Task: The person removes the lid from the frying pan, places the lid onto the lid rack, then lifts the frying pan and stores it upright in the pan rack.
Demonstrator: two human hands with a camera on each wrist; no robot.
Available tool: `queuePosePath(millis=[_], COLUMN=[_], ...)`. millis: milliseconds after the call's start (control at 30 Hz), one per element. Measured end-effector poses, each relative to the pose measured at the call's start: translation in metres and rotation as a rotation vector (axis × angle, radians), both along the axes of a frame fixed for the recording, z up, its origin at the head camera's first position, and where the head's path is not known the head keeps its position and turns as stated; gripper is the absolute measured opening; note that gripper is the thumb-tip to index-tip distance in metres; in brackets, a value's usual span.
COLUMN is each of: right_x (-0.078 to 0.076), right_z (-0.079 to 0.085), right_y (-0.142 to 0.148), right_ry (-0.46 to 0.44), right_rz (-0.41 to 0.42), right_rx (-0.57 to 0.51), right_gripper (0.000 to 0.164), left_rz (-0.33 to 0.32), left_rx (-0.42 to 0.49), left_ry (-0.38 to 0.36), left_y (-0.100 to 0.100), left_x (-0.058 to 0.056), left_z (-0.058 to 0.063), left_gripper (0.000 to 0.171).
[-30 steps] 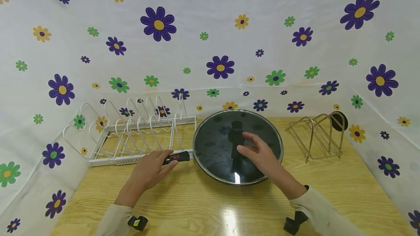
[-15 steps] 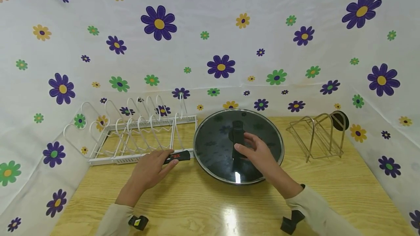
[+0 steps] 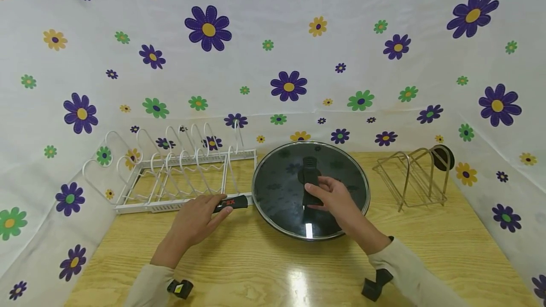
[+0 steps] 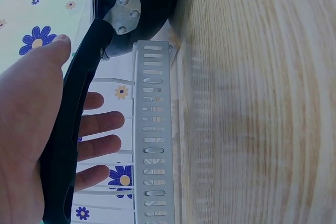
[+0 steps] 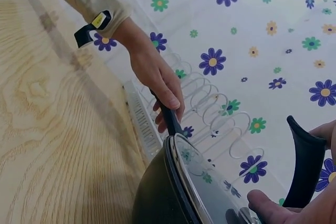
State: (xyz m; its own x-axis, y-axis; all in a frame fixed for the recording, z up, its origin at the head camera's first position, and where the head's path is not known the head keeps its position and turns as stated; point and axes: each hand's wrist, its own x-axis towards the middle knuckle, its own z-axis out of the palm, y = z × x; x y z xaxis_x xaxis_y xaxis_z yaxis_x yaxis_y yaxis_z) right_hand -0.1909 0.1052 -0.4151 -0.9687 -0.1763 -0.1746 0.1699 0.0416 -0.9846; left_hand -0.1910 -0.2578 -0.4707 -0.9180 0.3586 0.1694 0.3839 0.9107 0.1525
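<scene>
White rack (image 3: 164,206) on table (image 3: 251,271), far left. Left forearm angled up from lower left; left hand (image 3: 197,217) laid over pan handle (image 3: 233,203), handle against palm, thumb on near side, fingers loosely bent past far side: slack hold. Pan (image 5: 157,195) on table between two racks, lid (image 3: 277,207) on top. Right forearm angled up from lower right; right hand (image 3: 337,203) partly closed, thumb and fingers gripping lid handle (image 3: 310,169). Wire rack (image 3: 405,179) far right.
</scene>
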Motion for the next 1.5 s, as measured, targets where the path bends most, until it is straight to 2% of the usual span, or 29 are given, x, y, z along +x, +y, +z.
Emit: queuePosePath(millis=[267,500,600,700,833,1067,1300,1500], right_x=[-0.004,-0.007,-0.008,-0.008,-0.008,-0.009,-0.011,-0.015], right_z=[-0.003,-0.004,-0.003,-0.002,-0.001,0.000,0.002,0.004], right_y=[-0.003,-0.005,-0.006,-0.006,-0.007,-0.007,-0.006,-0.008], right_ry=[0.006,-0.013,-0.006,0.003,-0.009,-0.079,-0.150,-0.224], right_rz=[0.041,0.044,0.055,0.070,0.095,0.140,0.138,0.160], right_rx=[-0.045,-0.027,-0.013,-0.022,-0.094,-0.274,-0.347,-0.448], right_gripper=[0.066,0.086,0.081,0.068,0.060,0.061,0.064,0.056], left_rz=[-0.015,-0.006,-0.003,-0.006,-0.009,-0.011,-0.010,-0.002], left_rx=[-0.011,-0.019,-0.023,-0.023,-0.021,-0.024,-0.030,-0.030], left_ry=[0.025,0.032,0.038,0.050,0.064,0.063,0.067,0.063], left_y=[0.002,0.001,0.001,0.001,0.001,0.001,0.001,0.001], left_x=[-0.001,-0.001,-0.001,0.000,0.000,0.000,-0.001,0.000], left_z=[0.000,0.000,-0.001,0.000,-0.001,-0.002,-0.002,-0.002], left_gripper=[0.049,0.047,0.047,0.047,0.046,0.047,0.047,0.047])
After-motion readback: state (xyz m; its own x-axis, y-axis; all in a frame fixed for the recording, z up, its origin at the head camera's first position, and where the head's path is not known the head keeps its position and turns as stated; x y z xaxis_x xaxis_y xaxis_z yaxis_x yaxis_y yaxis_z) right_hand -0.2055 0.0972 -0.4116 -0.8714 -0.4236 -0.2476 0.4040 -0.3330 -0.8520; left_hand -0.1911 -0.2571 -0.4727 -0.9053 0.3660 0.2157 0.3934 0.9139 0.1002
